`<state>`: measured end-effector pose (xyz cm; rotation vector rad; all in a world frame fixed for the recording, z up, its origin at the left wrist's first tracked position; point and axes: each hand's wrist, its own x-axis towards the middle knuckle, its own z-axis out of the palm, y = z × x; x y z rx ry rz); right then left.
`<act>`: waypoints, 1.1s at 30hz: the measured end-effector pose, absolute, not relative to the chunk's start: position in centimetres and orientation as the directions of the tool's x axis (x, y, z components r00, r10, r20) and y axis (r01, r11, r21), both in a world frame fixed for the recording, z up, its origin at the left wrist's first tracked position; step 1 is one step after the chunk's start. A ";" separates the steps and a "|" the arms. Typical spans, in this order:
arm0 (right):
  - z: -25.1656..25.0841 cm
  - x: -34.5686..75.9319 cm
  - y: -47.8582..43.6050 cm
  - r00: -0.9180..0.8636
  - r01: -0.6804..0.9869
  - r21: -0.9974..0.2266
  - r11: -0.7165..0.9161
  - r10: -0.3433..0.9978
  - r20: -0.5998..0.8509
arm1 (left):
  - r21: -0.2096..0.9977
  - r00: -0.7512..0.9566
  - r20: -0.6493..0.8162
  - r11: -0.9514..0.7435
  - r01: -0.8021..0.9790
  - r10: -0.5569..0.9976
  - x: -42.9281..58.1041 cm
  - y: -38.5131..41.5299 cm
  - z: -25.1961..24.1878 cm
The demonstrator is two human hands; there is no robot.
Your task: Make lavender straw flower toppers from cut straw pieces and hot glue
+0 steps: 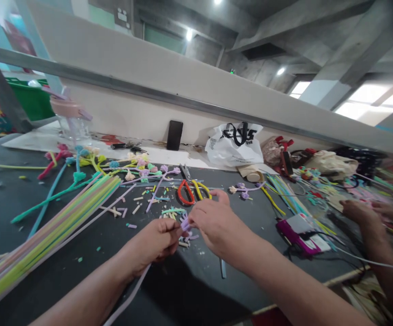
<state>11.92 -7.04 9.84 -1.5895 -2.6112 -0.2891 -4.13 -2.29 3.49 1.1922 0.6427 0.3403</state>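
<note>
My left hand is closed around a lilac pipe cleaner, whose long stem runs down toward the bottom edge. At its upper end a small cluster of purple loops shows between my two hands. My right hand pinches that cluster with thumb and finger. Just beyond the hands lie red-handled scissors and a tool with yellow handles. Short cut pieces of pipe cleaner are scattered to the left of them.
A thick bundle of long pipe cleaners lies at the left, with finished-looking coloured flowers behind. A phone leans on the back board near a white bag. A purple-cased device and another person's hands are at the right.
</note>
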 end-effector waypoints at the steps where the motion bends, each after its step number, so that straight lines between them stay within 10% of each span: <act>1: 9.9 11.9 -7.1 -0.460 0.887 0.133 0.443 0.874 0.154 | 0.934 0.773 -0.290 0.344 0.099 0.564 -4.1 -2.3 3.6; 17: 10.2 11.2 -7.3 -0.402 0.915 0.085 0.394 0.909 0.114 | 0.976 0.717 -0.204 0.192 0.099 0.667 -4.0 -1.9 2.4; 27: 10.1 11.7 -6.5 -0.206 0.903 -0.355 0.243 0.969 0.139 | 0.973 0.716 -0.203 0.218 0.072 0.667 -4.2 -2.0 2.7; 33: 9.7 11.6 -5.9 -0.189 0.886 -0.409 0.220 0.975 0.115 | 0.976 0.721 -0.186 0.210 0.058 0.668 -4.2 -2.0 2.7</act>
